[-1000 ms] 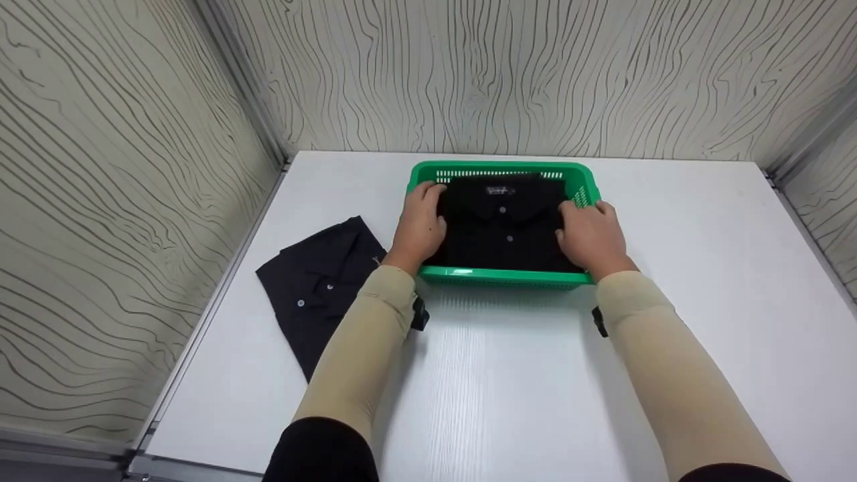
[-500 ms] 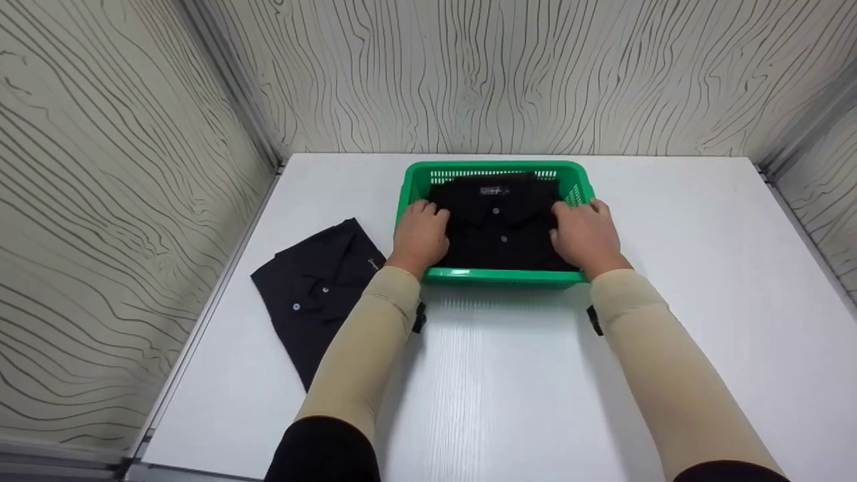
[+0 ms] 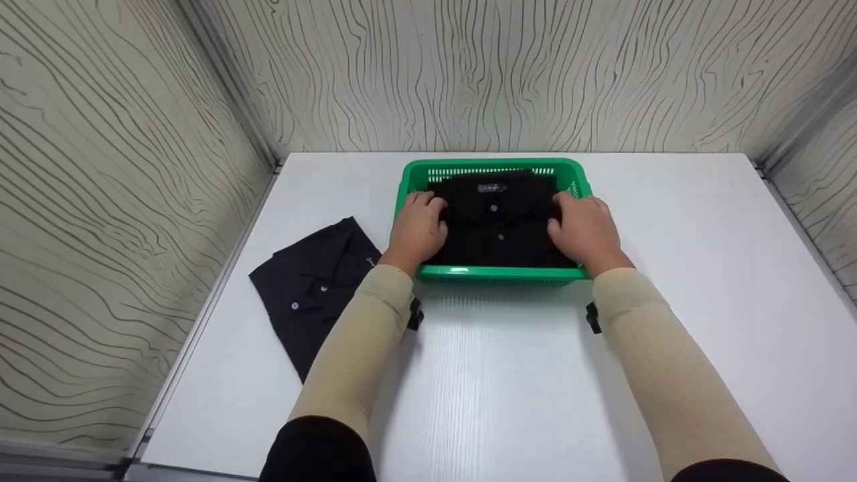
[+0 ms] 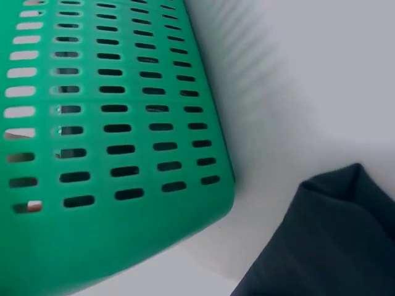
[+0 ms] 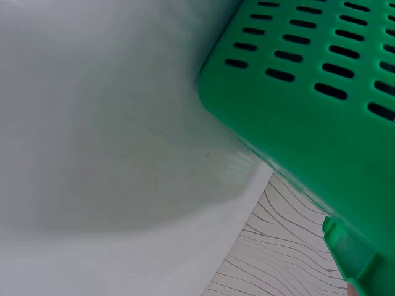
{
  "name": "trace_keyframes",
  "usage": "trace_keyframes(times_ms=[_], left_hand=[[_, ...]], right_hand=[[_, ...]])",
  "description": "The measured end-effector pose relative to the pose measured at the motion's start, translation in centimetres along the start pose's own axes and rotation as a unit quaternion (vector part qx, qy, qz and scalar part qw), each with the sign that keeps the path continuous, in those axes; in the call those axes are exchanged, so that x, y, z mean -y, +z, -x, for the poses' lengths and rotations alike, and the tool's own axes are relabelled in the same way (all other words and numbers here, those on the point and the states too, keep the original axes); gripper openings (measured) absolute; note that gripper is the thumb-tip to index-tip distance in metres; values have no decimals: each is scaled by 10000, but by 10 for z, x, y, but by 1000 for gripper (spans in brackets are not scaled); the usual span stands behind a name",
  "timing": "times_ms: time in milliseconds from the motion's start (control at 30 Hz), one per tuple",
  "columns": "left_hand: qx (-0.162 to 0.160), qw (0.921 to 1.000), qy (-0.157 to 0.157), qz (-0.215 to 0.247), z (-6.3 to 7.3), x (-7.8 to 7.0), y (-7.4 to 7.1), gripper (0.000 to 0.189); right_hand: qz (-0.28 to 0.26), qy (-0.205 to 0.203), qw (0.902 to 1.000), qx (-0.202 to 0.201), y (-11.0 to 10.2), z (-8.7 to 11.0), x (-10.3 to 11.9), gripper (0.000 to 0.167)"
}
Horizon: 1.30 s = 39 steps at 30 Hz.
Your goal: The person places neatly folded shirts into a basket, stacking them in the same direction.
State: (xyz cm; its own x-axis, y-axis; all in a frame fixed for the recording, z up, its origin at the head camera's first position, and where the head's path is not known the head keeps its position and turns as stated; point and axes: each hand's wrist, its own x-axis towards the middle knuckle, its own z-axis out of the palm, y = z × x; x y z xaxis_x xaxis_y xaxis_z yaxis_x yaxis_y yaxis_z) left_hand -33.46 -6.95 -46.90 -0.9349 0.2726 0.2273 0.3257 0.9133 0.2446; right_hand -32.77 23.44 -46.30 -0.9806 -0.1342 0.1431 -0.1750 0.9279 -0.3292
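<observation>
A folded black shirt (image 3: 502, 227) lies inside the green plastic basket (image 3: 502, 273), its collar toward the back and two buttons showing. At its left edge my left hand (image 3: 418, 227) holds it with bent fingers, the thumb over the cloth. Opposite, my right hand (image 3: 588, 231) holds the right edge, thumb and forefinger inside the basket and the other fingers near the rim. Fingertips of both hands are mostly hidden. The wrist views show mainly the perforated basket walls.
A second folded dark shirt (image 3: 308, 281) lies on the white table (image 3: 509, 388), left of the basket and partly under my left forearm. A patterned panel (image 3: 495, 80) stands behind the table, another (image 3: 100, 221) along the left side.
The left hand has shifted slightly, its fingers moving down and back up along the shirt's edge. The right thumb and forefinger have spread a little. The shirt and basket stay in place.
</observation>
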Motion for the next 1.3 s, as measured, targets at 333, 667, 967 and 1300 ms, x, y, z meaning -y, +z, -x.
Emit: trace_keyframes(times_ms=[333,667,967,1300], left_hand=[[-696,9823,-102,1737,0,4,-4,26],[-857,8839,-988,4490,7,18,-12,29],[-433,9119,-1472,3806,19,59,-37,38],[82,9578,-2303,1718,43,124,-41,56]], right_hand=[[-600,174,9977,-267,-1,3,-5,41],[-1234,253,9919,174,-9,8,-6,42],[-2719,-131,9618,293,-18,42,79,26],[-4783,-477,8054,3469,51,118,164,36]])
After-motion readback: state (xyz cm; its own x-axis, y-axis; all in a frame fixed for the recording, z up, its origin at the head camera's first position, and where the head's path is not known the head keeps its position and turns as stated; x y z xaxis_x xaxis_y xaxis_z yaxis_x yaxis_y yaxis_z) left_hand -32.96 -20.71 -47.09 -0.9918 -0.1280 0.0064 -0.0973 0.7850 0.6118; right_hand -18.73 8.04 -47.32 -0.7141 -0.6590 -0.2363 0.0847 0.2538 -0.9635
